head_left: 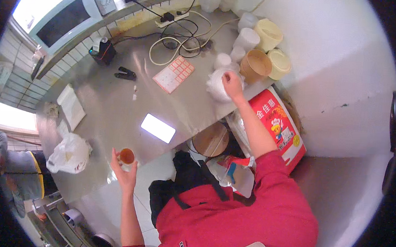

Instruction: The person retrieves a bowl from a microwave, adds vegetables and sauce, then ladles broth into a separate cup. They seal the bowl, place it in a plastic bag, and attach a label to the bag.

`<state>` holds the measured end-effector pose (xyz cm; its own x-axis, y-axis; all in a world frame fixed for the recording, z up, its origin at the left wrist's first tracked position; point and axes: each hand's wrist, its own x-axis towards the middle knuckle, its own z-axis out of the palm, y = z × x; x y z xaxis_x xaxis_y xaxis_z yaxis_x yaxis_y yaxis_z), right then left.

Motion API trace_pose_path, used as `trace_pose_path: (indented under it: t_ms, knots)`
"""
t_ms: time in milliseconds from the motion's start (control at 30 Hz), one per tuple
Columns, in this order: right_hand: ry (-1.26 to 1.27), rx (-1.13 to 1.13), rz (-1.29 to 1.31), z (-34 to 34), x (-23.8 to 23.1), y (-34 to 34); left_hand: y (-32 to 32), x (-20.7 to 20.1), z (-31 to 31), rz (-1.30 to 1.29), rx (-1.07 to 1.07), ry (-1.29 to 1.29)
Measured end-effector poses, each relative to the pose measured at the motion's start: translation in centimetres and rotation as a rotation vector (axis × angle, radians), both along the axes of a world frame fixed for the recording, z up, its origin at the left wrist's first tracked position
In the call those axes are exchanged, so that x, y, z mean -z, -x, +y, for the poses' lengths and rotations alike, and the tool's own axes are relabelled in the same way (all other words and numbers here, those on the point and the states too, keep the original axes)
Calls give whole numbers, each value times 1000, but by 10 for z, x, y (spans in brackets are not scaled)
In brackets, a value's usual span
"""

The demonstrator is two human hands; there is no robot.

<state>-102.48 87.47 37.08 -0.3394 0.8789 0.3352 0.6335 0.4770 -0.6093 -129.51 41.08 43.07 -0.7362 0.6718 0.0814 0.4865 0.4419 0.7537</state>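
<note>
My left hand [126,175] is closed around a small clear cup [126,155] of reddish-brown liquid, over the table's near left edge. Out to the right, my right hand [233,87] rests at a white round stack [218,87] in clear plastic wrap, which looks like lids. Its fingers are curled together, and what they pinch is too small to make out. Just beyond it are a brown tub [256,64] and a short white stack [222,60]. A phone [158,128] with a bright white screen lies between my hands.
The metal table [115,104] carries a red-and-white sheet [173,74], a black stapler [126,73], a power strip [172,19] with tangled cables and a white plastic bag [70,154]. Cream tubs [269,34] stand by the wall. A red sack [279,127] is at right; another person [21,173] stands at left.
</note>
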Motion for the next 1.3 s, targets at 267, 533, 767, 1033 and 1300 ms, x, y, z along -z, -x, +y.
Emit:
trace_pose_path:
  t_ms: [267,533,767,1033,1300]
  knots:
    - [266,4,-599,137,-6,40,78,55,88,-37,-7,78]
    - [275,18,-585,157,0,14,121,109,128,-15,-25,76]
    - [135,-53,-581,149,8,17,130,119,146,-34,-5,112]
    - [380,-169,34,86,-19,93,133,116,140,-72,-59,137]
    - [1054,-717,26,-128,75,302,118,125,116,-430,-210,-21]
